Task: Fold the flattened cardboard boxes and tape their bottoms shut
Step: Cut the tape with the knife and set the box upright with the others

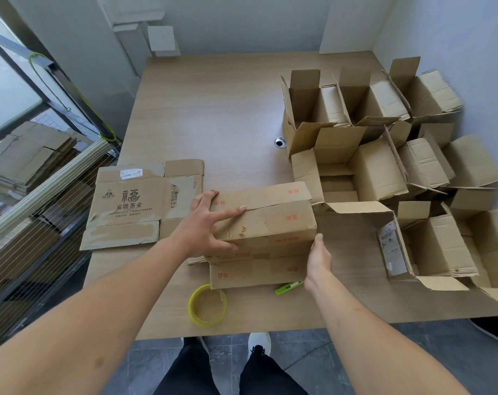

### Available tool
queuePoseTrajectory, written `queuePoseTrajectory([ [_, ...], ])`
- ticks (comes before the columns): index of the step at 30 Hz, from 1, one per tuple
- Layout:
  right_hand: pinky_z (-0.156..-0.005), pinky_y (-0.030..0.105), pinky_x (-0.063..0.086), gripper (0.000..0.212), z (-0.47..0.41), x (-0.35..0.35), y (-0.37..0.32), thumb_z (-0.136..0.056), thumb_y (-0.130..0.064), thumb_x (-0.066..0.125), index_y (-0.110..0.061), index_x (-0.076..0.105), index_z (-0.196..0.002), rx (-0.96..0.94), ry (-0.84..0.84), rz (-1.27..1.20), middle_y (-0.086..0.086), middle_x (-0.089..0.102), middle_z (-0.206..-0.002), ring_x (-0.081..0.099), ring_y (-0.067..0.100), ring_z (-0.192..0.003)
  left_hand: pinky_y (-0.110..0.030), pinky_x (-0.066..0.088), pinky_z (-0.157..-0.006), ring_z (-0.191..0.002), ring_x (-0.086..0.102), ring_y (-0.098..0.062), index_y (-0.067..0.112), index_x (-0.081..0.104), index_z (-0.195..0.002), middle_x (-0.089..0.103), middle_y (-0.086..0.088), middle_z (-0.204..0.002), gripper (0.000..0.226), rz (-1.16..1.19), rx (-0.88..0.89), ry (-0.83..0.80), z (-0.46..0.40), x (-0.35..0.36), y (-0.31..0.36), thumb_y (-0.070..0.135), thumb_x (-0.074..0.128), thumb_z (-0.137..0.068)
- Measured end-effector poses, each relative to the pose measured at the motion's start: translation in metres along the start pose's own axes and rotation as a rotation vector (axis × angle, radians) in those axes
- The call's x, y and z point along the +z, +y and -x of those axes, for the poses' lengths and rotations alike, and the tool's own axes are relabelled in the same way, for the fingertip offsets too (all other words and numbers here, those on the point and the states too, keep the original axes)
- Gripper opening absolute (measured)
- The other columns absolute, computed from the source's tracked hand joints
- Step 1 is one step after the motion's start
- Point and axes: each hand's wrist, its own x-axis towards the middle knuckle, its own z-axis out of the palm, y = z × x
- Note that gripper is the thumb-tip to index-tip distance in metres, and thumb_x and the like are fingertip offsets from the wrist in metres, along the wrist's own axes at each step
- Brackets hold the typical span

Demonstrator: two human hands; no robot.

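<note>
L hand (pixel 206 223) flat w/ fingers spread, R hand (pixel 319 259) upright, fingers straight, both arms extended fwd.

The left hand (pixel 210 223) presses spread fingers (pixel 233 211) on the box (pixel 266 223). The right hand (pixel 317 259) steadies its corner. Tape (pixel 208 305) lies on the worktop (pixel 213 115).

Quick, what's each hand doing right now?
Left hand: open, fingers spread flat, pressing the flaps of the cardboard box.
Right hand: open, resting against the box's right side.

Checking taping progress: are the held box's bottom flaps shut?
Shut: the box's flaps meet along a seam under the left hand; no tape visible.
</note>
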Motion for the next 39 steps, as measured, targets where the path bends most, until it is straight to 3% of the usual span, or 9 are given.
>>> queuePoseTrajectory([
  [6, -0.116, 0.047, 0.033, 0.052, 0.0, 0.005, 0.003, -0.108, -0.054, 0.028, -0.03, 0.048, -0.15, -0.021, -0.022, 0.114, -0.006, 0.053, -0.142, 0.046, 0.026, -0.137, -0.049, 0.022, -0.123, -0.149, 0.008, -0.026, 0.066, 0.045, -0.143, 0.014, -0.005, -0.162, 0.093, -0.005, -0.003, 0.011, -0.006, 0.002, -0.001, 0.061, 0.092, -0.062],
  [11, -0.093, 0.034, 0.043, 0.04, 0.005, -0.001, 0.015, -0.11, -0.038, 0.029, -0.024, 0.062, -0.128, -0.222, 0.064, 0.395, 0.001, 0.065, -0.122, 0.055, 0.024, -0.105, -0.049, 0.022, -0.123, -0.15, 0.008, -0.027, 0.066, 0.045, -0.143, 0.012, -0.005, -0.162, 0.093, -0.011, -0.007, -0.004, -0.008, 0.003, 0.0, 0.06, 0.092, -0.064],
  [14, -0.085, 0.031, 0.042, 0.03, 0.007, -0.005, 0.022, -0.107, -0.022, 0.041, -0.022, 0.055, -0.133, -0.3, 0.087, 0.546, 0.004, 0.063, -0.124, 0.054, 0.022, -0.1, -0.049, 0.021, -0.124, -0.15, 0.009, -0.027, 0.066, 0.045, -0.143, 0.012, -0.006, -0.163, 0.093, -0.005, -0.013, -0.008, -0.009, 0.006, -0.001, 0.06, 0.092, -0.063],
  [17, -0.09, 0.036, 0.048, 0.055, 0.008, -0.01, 0.034, -0.093, -0.017, 0.065, -0.022, 0.041, -0.141, -0.316, 0.038, 0.734, 0.003, 0.055, -0.133, 0.055, 0.027, -0.117, -0.051, 0.023, -0.124, -0.151, 0.01, -0.028, 0.068, 0.044, -0.142, 0.013, -0.006, -0.164, 0.094, 0.004, -0.012, -0.004, -0.013, 0.006, -0.003, 0.062, 0.092, -0.062],
  [20, -0.104, 0.044, 0.044, 0.09, 0.009, -0.013, 0.043, -0.079, -0.028, 0.082, -0.023, 0.029, -0.152, -0.383, 0.128, 0.962, 0.005, 0.05, -0.136, 0.048, 0.029, -0.125, -0.05, 0.024, -0.123, -0.152, 0.01, -0.028, 0.07, 0.043, -0.142, 0.015, -0.006, -0.164, 0.094, 0.019, -0.007, 0.006, -0.017, 0.003, -0.004, 0.064, 0.091, -0.061],
  [24, -0.108, 0.043, 0.038, 0.11, 0.011, -0.01, 0.05, -0.073, -0.045, 0.082, -0.022, 0.016, -0.157, -0.495, 0.153, 1.119, 0.005, 0.049, -0.134, 0.044, 0.03, -0.124, -0.047, 0.022, -0.123, -0.151, 0.009, -0.027, 0.065, 0.047, -0.142, 0.016, -0.007, -0.163, 0.092, -0.001, 0.023, 0.039, -0.022, 0.001, 0.001, 0.058, 0.093, -0.063],
  [28, -0.109, 0.042, 0.038, 0.131, 0.008, -0.012, 0.062, -0.071, -0.052, 0.086, -0.024, -0.005, -0.161, -0.417, 0.17, 1.276, 0.007, 0.043, -0.14, 0.043, 0.03, -0.126, -0.046, 0.023, -0.122, -0.15, 0.009, -0.027, 0.064, 0.049, -0.142, 0.015, -0.006, -0.162, 0.093, -0.007, 0.052, 0.058, -0.024, 0.002, 0.001, 0.053, 0.096, -0.062],
  [34, -0.099, 0.041, 0.045, 0.109, 0.004, -0.013, 0.066, -0.079, -0.026, 0.087, -0.028, 0.013, -0.158, -0.355, 0.108, 1.162, 0.009, 0.036, -0.139, 0.042, 0.03, -0.124, -0.044, 0.023, -0.124, -0.15, 0.01, -0.028, 0.064, 0.05, -0.141, 0.015, -0.005, -0.162, 0.093, -0.016, 0.06, 0.066, -0.024, 0.012, -0.005, 0.053, 0.096, -0.061],
  [39, -0.101, 0.041, 0.045, 0.086, 0.0, -0.027, 0.065, -0.087, -0.011, 0.078, -0.033, 0.029, -0.153, -0.347, 0.116, 1.187, 0.01, 0.024, -0.158, 0.036, 0.032, -0.132, -0.039, 0.02, -0.122, -0.149, 0.008, -0.026, 0.065, 0.049, -0.14, 0.011, -0.002, -0.162, 0.092, -0.044, 0.058, 0.048, -0.02, 0.022, -0.007, 0.053, 0.095, -0.062],
])
